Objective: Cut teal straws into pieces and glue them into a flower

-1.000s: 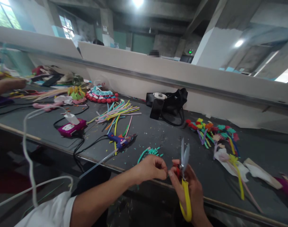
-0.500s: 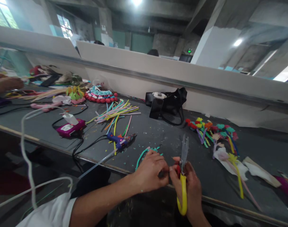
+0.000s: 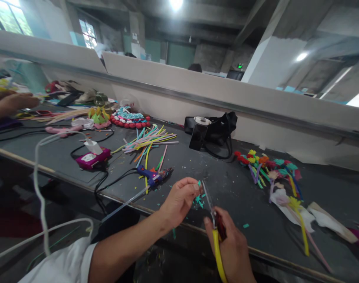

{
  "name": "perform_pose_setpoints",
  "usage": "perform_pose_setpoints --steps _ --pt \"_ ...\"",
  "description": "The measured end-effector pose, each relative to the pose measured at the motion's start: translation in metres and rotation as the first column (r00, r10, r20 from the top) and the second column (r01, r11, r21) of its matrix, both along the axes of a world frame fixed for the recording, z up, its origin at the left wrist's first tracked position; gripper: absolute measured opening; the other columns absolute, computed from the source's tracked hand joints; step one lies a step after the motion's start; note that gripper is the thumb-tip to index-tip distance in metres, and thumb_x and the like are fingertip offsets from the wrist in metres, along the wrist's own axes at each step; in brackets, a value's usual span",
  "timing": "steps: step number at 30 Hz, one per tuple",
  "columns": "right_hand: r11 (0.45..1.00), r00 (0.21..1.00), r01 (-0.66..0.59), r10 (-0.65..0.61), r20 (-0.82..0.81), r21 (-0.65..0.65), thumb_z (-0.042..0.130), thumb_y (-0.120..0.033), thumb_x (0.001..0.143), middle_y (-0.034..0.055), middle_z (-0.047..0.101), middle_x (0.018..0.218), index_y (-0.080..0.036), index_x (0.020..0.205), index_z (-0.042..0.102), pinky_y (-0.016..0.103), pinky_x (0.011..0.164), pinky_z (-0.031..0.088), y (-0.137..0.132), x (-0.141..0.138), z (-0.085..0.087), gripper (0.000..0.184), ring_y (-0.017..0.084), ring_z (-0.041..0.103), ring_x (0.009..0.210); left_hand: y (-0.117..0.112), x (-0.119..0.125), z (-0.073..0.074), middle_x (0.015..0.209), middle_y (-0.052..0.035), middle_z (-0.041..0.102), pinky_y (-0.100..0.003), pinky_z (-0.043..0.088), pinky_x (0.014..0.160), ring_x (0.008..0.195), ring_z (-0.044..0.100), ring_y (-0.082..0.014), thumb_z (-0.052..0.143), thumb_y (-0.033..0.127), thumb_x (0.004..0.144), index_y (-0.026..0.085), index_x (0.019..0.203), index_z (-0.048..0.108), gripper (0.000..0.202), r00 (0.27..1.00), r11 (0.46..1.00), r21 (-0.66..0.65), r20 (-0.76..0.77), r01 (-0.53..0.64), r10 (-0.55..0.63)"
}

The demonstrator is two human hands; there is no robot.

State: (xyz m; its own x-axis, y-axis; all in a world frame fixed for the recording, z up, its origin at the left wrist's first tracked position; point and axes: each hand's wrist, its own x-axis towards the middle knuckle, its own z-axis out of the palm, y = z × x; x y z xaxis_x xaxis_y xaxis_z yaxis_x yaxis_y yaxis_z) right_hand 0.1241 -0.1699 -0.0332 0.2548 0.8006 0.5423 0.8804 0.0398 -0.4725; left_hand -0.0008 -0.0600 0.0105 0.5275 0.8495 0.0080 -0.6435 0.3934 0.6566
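Note:
My left hand (image 3: 179, 200) is closed in a pinch above the front of the table. A small tip of a teal fuzzy craft stem (image 3: 199, 183) pokes out of its fingertips, and a teal end shows below the wrist. In my right hand (image 3: 234, 247) are scissors (image 3: 217, 251) with a yellow handle and metal blades. The blades point up and away, their tips close beside the teal tip. Small teal cuttings (image 3: 199, 202) lie on the table just behind my left fingers.
A blue glue gun (image 3: 152, 176) lies left of my hands, its glue stick over the edge. Behind it is a pile of coloured stems (image 3: 150, 139). A purple power strip (image 3: 93, 158), a black bag (image 3: 219, 131) and fuzzy flowers (image 3: 263, 161) are around. Another person's hand (image 3: 17, 104) is far left.
My left hand has risen and now holds the teal stem up. The scissors have swung left, bringing their blades to its tip. A teal piece now lies right of my right hand.

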Motion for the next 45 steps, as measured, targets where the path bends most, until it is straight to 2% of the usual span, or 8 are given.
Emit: perform_pose_setpoints --steps 13,22,27,34,38,40,41,45 --pt "0.999 0.994 0.011 -0.007 0.111 -0.035 0.044 -0.046 0.093 0.0015 0.075 0.082 -0.02 0.103 0.065 0.024 0.058 0.051 -0.001 0.002 -0.002 0.034 0.016 0.071 0.065 -0.003 0.006 -0.003 0.064 0.0012 0.06 -0.023 0.039 0.067 0.064 0.052 -0.0095 0.075 0.016 0.064 0.014 0.068 0.066 0.01 0.999 0.997 -0.072 0.032 -0.032 0.034" --pt "0.998 0.996 -0.068 0.069 0.052 -0.013 0.043 -0.039 0.094 0.0021 0.073 0.077 -0.018 0.102 0.065 0.021 0.056 0.048 -0.001 0.002 -0.01 0.031 0.015 0.069 0.06 -0.004 0.006 -0.006 0.064 0.0012 0.06 -0.022 0.04 0.068 0.065 0.053 -0.0093 0.074 0.015 0.066 0.014 0.069 0.066 0.009 0.999 0.998 -0.059 0.042 -0.025 0.028" --pt "0.99 0.993 -0.115 0.112 -0.049 -0.078 0.047 -0.038 0.093 -0.0024 0.067 0.065 -0.02 0.093 0.063 0.019 0.054 0.044 -0.001 -0.001 -0.01 0.024 0.01 0.061 0.051 -0.001 0.004 -0.006 0.067 0.0002 0.06 -0.023 0.04 0.07 0.067 0.053 -0.0098 0.073 0.016 0.068 0.014 0.069 0.066 0.008 0.999 0.999 -0.037 0.045 0.007 -0.005" --pt "0.991 0.987 -0.098 0.085 -0.135 -0.09 0.051 -0.042 0.091 -0.0024 0.067 0.068 -0.021 0.085 0.059 0.017 0.052 0.044 0.0 0.002 -0.001 0.023 0.01 0.063 0.055 0.007 0.0 -0.009 0.064 0.0001 0.055 -0.027 0.041 0.074 0.064 0.05 -0.0103 0.07 0.019 0.071 0.013 0.069 0.065 0.008 0.994 0.993 0.062 0.015 0.104 -0.105" --pt "0.992 0.983 -0.101 0.089 -0.162 -0.072 0.053 -0.041 0.09 -0.003 0.067 0.07 -0.021 0.088 0.06 0.016 0.057 0.046 -0.002 0.011 0.002 0.021 0.01 0.063 0.058 0.015 -0.002 -0.012 0.061 0.002 0.053 -0.025 0.037 0.066 0.061 0.047 -0.01 0.068 0.021 0.071 0.015 0.07 0.063 0.008 0.98 0.977 0.213 -0.198 0.027 0.016" --pt "0.996 0.985 -0.079 0.071 -0.155 -0.046 0.053 -0.041 0.09 -0.0026 0.068 0.072 -0.022 0.087 0.061 0.017 0.058 0.047 -0.003 0.017 0.004 0.021 0.01 0.065 0.06 0.019 -0.003 -0.014 0.063 0.0018 0.055 -0.024 0.036 0.062 0.06 0.047 -0.0103 0.067 0.023 0.072 0.016 0.07 0.063 0.009 0.904 0.92 0.392 -0.389 -0.012 0.178" --pt "0.998 0.987 -0.064 0.059 -0.149 -0.029 0.053 -0.041 0.09 -0.0022 0.069 0.073 -0.022 0.087 0.061 0.017 0.059 0.047 -0.003 0.021 0.005 0.021 0.011 0.066 0.062 0.021 -0.004 -0.015 0.064 0.0015 0.056 -0.025 0.036 0.062 0.061 0.047 -0.011 0.066 0.022 0.072 0.016 0.069 0.063 0.007 0.837 0.863 0.505 -0.467 -0.014 0.287" --pt "1.0 0.99 -0.015 0.016 -0.142 0.008 0.053 -0.042 0.089 -0.0014 0.069 0.076 -0.022 0.088 0.062 0.019 0.064 0.047 -0.009 0.037 0.008 0.022 0.012 0.067 0.066 0.025 -0.002 -0.023 0.066 0.0003 0.061 -0.028 0.037 0.07 0.068 0.053 -0.0142 0.061 0.013 0.071 0.018 0.064 0.061 0.008 0.566 0.541 0.836 -0.491 0.091 0.663"
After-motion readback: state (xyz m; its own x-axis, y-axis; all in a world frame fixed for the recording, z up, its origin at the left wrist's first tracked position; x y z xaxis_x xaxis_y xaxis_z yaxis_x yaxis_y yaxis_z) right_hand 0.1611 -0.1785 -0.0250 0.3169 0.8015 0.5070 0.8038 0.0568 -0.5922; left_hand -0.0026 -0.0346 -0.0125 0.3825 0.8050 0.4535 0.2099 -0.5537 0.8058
